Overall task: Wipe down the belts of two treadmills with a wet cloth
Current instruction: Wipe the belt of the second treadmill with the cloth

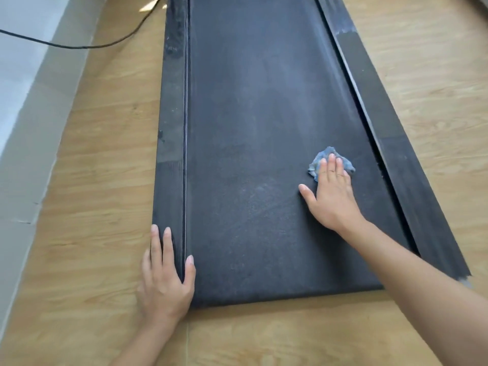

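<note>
A dark treadmill belt (pixel 253 143) runs away from me between two black side rails, and it looks dusty with pale smears. A crumpled blue cloth (pixel 320 159) lies on the belt's right half. My right hand (pixel 330 191) presses flat on the cloth with the fingers over it and the thumb spread out on the belt. My left hand (pixel 165 276) rests over the near end of the left side rail (pixel 171 128), fingers on the rail's outer side, thumb on the belt edge.
Wooden floor (pixel 105 167) surrounds the treadmill. A black cable (pixel 87 46) crosses the floor at the far left toward the treadmill's head. A pale wall and skirting (pixel 23 114) run along the left. The right side rail (pixel 390 133) borders the belt.
</note>
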Available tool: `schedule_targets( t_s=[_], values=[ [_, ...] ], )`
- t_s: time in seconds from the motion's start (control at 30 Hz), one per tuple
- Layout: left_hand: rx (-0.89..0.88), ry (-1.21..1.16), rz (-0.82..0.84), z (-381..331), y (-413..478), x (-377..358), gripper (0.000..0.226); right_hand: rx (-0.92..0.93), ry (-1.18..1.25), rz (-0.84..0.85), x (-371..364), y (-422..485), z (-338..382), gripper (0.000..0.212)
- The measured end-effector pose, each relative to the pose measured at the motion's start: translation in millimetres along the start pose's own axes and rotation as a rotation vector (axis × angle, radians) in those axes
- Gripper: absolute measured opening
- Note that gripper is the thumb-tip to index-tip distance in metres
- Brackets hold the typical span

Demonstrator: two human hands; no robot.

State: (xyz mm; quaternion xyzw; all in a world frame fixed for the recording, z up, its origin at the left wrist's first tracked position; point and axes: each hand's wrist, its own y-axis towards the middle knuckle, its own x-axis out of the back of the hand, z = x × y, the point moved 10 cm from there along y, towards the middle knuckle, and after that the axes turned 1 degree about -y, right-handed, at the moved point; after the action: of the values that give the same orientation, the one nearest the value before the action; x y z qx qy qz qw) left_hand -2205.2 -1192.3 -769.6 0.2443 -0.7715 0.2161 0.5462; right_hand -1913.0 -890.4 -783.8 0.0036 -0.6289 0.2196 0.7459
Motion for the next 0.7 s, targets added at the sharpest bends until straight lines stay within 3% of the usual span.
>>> schedule_targets(
  t_s=[0.23,0.33,0.53,0.7],
  values=[
    [0.018,-0.003,-0.018,4.3,-3.0,1.5,0.073,0.598,-0.025,0.105,-61.3,-60.2,257.6,0.072],
    [0.006,-0.018,-0.028,8.5,-4.9,4.8,0.070,0.613,-0.143,0.122,-80.9,-78.9,294.4,0.079],
    [0.020,-0.015,-0.047,5.3,-4.5,7.1,0.074,0.394,-0.189,0.139,-48.0,-68.7,188.3,0.104],
    [0.009,-0.012,-0.025,6.1,-3.5,0.6,0.075,0.055,-0.217,0.130,-3.2,-54.9,6.2,0.110]
  ],
)
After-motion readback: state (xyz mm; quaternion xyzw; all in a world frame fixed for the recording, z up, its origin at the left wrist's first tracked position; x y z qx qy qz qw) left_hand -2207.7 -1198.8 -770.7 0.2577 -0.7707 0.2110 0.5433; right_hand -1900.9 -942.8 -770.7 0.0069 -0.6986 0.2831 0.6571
